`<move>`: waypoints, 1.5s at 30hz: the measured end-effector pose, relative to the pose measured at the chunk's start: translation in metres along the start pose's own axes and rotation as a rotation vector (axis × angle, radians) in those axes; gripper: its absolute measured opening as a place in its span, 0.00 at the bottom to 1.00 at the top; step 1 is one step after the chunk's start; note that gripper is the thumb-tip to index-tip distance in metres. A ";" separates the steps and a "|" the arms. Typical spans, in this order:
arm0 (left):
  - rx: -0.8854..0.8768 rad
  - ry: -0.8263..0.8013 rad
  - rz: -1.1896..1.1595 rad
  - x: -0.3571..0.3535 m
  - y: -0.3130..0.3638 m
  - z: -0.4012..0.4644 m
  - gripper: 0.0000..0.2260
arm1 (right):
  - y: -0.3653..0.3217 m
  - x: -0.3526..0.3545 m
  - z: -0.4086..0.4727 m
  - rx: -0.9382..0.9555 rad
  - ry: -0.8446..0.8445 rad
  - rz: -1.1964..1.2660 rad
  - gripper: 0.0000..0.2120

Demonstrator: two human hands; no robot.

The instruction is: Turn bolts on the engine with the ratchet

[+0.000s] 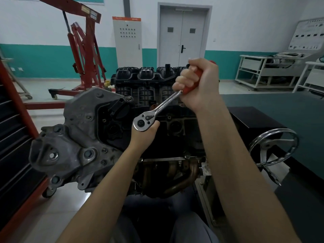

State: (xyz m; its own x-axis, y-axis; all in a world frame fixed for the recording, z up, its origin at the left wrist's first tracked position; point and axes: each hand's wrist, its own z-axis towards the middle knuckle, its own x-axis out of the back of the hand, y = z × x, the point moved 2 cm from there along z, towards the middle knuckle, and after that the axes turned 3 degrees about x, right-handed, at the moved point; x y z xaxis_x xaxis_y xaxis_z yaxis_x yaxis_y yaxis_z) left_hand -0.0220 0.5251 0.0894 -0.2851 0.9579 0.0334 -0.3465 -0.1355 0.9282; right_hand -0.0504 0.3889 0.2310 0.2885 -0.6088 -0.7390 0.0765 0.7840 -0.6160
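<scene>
A chrome ratchet wrench [157, 108] with a red handle lies slanted over the top of a car engine [122, 130] mounted in front of me. My right hand [198, 85] grips the red handle at the upper right. My left hand [145, 135] holds the ratchet's round head from below, its fingers hidden under the head. The engine's black valve cover and black intake manifold [145, 74] lie under and behind the wrench. A grey cast bracket [70, 146] sticks out on the engine's left end.
A chrome handwheel [273, 148] sits at the right by a dark green bench [280, 109]. A red engine crane [84, 55] stands behind on the left, a red tool cabinet [14, 137] at the left edge. White racks [263, 72] and a grey double door [182, 35] are at the back.
</scene>
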 end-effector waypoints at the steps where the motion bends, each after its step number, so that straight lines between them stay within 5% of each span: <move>1: 0.009 0.000 0.008 0.000 -0.002 0.000 0.26 | 0.000 0.002 -0.001 0.000 0.012 0.015 0.18; 5: 0.053 0.112 -0.064 0.005 -0.006 0.001 0.17 | 0.018 0.027 -0.041 0.149 0.096 0.177 0.17; 13: -0.044 0.107 -0.107 0.007 0.002 0.005 0.22 | 0.060 0.035 -0.092 0.362 0.090 0.343 0.18; 18: 0.122 0.134 -0.202 0.002 -0.002 0.005 0.21 | 0.021 0.018 -0.041 0.211 0.071 0.167 0.17; 23: 0.088 0.049 -0.094 0.001 0.003 0.001 0.19 | 0.004 -0.004 -0.010 0.035 0.003 0.032 0.18; 27: 0.133 0.123 -0.154 0.004 -0.004 0.002 0.20 | 0.019 0.015 -0.041 0.167 0.071 0.149 0.16; 31: -0.060 0.079 -0.078 0.009 0.002 0.000 0.21 | 0.047 0.035 -0.088 0.322 0.111 0.318 0.15; 37: -0.051 0.097 -0.065 0.005 0.004 0.001 0.21 | 0.044 0.033 -0.083 0.335 0.081 0.288 0.16; 41: 0.081 0.131 -0.139 0.004 -0.001 -0.001 0.23 | 0.014 0.012 -0.033 0.157 0.023 0.112 0.18; 45: -0.037 0.025 -0.029 0.002 0.004 -0.001 0.23 | -0.001 -0.005 -0.004 -0.006 -0.033 0.002 0.20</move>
State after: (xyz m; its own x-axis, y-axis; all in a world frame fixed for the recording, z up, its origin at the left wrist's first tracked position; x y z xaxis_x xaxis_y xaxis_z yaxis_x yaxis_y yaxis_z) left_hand -0.0251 0.5259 0.0931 -0.2966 0.9550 -0.0034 -0.3880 -0.1173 0.9142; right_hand -0.0555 0.3910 0.2343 0.3199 -0.6031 -0.7307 0.0708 0.7843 -0.6164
